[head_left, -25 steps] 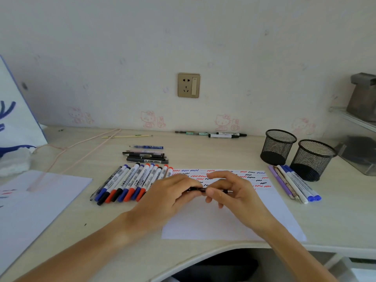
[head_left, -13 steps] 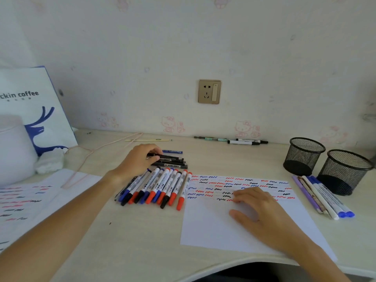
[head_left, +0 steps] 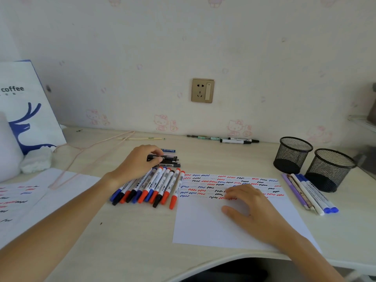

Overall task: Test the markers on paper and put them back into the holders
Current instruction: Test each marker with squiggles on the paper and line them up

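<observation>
Mesh holders [head_left: 292, 154] stand empty though squiggles fill the paper's [head_left: 213, 224] top, while left hand [head_left: 138, 163] fingers curl onto black markers [head_left: 168, 160] and right hand [head_left: 250, 206] rests flat.

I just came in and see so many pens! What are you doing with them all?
A person is testing markers. The left hand reaches over the row of red, blue and black markers, its fingers touching the stack of black pens behind it. The right hand rests flat on the paper, which is covered in coloured squiggles. Both mesh holders have no markers standing in them. A few tested pens lie beside them.
</observation>
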